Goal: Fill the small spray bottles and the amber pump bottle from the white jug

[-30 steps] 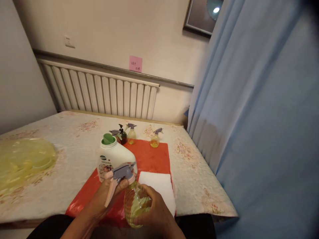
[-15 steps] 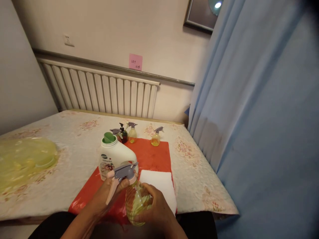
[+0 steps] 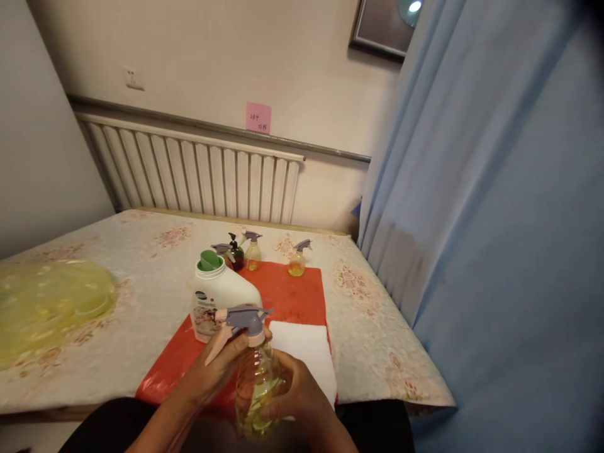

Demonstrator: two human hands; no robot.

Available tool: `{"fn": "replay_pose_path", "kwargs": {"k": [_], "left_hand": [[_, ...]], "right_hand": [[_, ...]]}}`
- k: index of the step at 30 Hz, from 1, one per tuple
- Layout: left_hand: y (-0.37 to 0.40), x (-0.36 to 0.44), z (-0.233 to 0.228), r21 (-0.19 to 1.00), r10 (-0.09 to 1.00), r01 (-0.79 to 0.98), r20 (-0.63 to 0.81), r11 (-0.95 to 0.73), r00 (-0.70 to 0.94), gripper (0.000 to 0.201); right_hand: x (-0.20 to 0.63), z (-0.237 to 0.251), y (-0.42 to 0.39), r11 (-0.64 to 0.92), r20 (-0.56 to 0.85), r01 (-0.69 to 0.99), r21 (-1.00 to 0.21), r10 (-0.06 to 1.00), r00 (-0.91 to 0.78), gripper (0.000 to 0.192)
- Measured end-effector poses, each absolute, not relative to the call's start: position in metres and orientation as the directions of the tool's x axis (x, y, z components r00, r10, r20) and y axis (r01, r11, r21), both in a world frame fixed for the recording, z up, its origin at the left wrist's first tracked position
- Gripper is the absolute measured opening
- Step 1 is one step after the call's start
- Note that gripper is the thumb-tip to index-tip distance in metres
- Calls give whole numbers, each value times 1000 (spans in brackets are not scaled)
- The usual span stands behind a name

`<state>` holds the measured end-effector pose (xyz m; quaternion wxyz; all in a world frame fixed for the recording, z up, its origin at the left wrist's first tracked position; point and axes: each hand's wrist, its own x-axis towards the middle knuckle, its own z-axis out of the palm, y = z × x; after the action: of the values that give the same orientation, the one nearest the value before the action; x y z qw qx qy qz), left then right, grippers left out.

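Note:
Close in front of me, a clear spray bottle (image 3: 257, 384) with yellowish liquid and a grey-and-pink trigger head stands almost upright between my hands. My left hand (image 3: 219, 365) grips it at the neck, just under the trigger head. Around the right side of its body wrap the fingers of my right hand (image 3: 299, 390). Behind the bottle is a white plastic jug (image 3: 225, 289) with a green funnel (image 3: 210, 259) in its mouth. A white foam-like pad (image 3: 306, 352) lies right of the bottle on a red sheet (image 3: 295, 296).
Farther back stand two spray bottles (image 3: 253, 255) (image 3: 297, 263) and a dark pump bottle (image 3: 236, 255), beside another grey trigger head. A translucent yellow inflated-looking thing (image 3: 51, 302) lies left on the floral bedspread (image 3: 146, 289). A blue curtain (image 3: 495, 220) hangs at right.
The spray bottle has swung more upright and shifted slightly right and down. Both hands have kept their hold on it, moving along with it.

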<state>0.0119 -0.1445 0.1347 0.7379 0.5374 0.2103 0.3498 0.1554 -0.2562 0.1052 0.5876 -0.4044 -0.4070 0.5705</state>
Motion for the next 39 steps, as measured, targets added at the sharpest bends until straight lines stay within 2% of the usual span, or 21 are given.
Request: {"fn": "replay_pose_path", "kwargs": {"k": [3,5,10,15,20,24,29,32,36,39], "left_hand": [[-147,19,127,820,678,-400,20,410,735,33],[-149,22,126,778,673,-433,18,455,739,29],[-154,25,136,773,678,-476,82,419,731,37],[-156,28,141,774,654,-412,-5,482,756,36],[-154,27,137,748,633,-439,32,498,773,34],[-151,25,131,739,666,-444,-7,506,746,31],[-150,28,135,746,607,-388,-27,542,794,31],[-153,28,142,751,621,-370,-68,547,781,30],[-157,28,147,772,620,-383,-17,507,785,28],[-159,28,144,781,599,-396,35,483,800,35]], "right_hand": [[155,98,-255,27,24,-414,-910,1000,12,87],[155,94,-254,32,29,-434,-900,999,13,86],[156,95,-254,31,30,-461,-887,1000,11,85],[155,97,-254,36,36,-481,-876,999,9,82],[154,97,-255,41,46,-526,-849,999,4,80],[153,99,-255,55,66,-542,-839,998,-2,79],[152,98,-255,74,81,-553,-830,997,12,79],[152,99,-256,73,84,-555,-829,996,6,76],[153,100,-257,68,66,-541,-838,998,24,76],[155,98,-256,64,64,-528,-847,998,19,76]]}}
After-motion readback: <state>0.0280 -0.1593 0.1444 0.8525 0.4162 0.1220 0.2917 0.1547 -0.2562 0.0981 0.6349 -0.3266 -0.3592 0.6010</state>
